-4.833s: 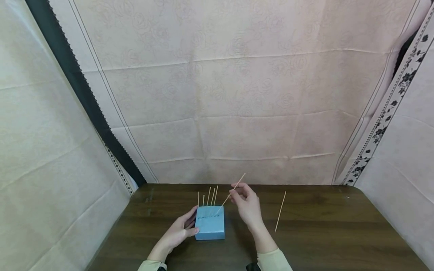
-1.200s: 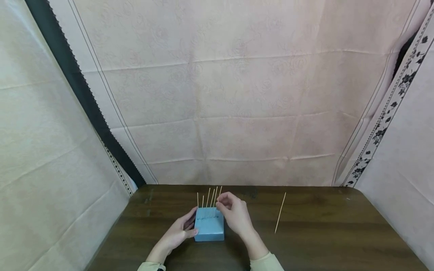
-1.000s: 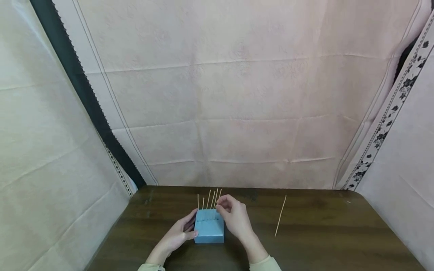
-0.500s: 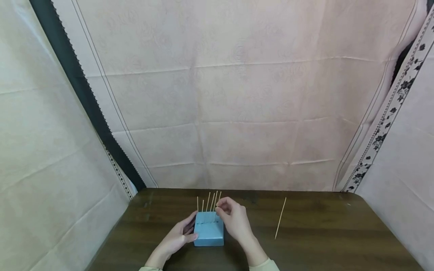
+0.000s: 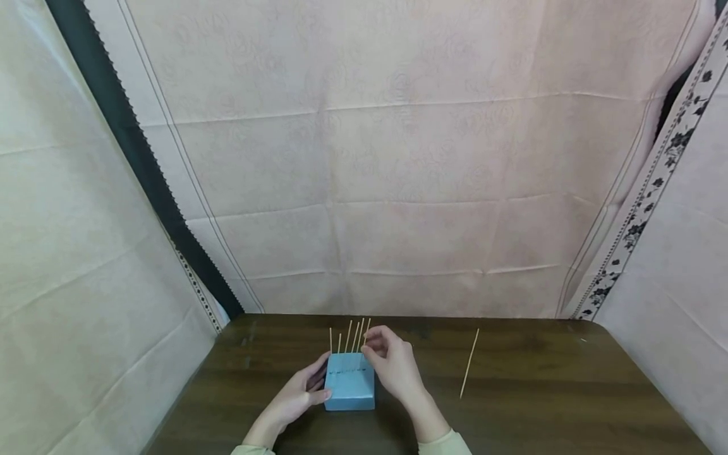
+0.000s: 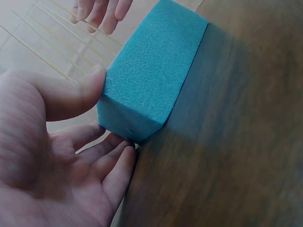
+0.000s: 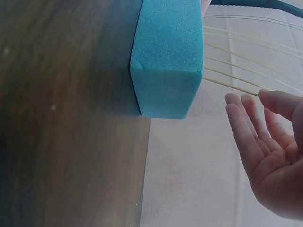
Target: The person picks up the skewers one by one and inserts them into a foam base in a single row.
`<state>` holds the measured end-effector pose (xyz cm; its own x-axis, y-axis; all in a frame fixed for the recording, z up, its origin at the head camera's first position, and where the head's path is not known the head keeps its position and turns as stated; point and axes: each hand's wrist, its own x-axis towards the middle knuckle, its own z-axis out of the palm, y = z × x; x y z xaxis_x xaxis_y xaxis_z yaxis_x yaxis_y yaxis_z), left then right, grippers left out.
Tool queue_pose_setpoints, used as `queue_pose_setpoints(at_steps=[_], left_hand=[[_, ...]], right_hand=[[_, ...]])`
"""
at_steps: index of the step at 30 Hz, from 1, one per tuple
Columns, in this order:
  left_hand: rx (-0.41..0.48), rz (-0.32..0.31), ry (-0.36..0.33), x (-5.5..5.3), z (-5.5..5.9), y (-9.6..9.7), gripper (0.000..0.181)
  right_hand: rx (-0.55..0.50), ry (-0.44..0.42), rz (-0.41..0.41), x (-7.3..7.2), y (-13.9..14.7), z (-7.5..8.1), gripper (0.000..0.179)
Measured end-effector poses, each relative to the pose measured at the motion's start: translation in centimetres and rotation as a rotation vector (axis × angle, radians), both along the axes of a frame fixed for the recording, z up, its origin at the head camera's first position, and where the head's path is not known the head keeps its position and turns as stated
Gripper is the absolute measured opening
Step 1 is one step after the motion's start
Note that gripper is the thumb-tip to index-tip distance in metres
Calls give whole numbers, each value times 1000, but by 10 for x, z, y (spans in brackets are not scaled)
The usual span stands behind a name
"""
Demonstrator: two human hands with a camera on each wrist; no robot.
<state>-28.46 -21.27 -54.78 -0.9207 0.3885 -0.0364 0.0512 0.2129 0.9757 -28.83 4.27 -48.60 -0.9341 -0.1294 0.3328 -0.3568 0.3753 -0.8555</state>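
Note:
A light-blue foam block (image 5: 349,382) rests on the table with several thin wooden sticks (image 5: 350,335) standing in a row in its top, two of them lower than the others. My left hand (image 5: 296,395) grips the block's left side; the left wrist view has the thumb (image 6: 78,94) on one face and the fingers beneath. At the row's right end, my right hand (image 5: 395,366) pinches a wooden stick (image 7: 229,86) between thumb and forefinger. That stick's lower end is in the foam, and the other fingers are spread.
One more loose wooden stick (image 5: 469,363) lies on the dark brown wooden table (image 5: 540,392), off to the right of the right hand. Pale patterned cloth (image 5: 426,158) hangs behind the table and along both sides.
The right hand's stick leaned steeply to the right over the block 4.8 s ago; now it stands nearly upright beside the others. Over the last second the hands have hardly moved.

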Motion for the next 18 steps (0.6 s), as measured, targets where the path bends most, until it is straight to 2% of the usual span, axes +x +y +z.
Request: queue_pose_setpoints(at_steps=[11,18], left_hand=[[-8,4,0,0,-2,-2,88],[-18,2,8,1,1,0,87]], right_hand=[[-7,-35,-2,0,3,1,25],[7,-57,22,0,15,1,27]])
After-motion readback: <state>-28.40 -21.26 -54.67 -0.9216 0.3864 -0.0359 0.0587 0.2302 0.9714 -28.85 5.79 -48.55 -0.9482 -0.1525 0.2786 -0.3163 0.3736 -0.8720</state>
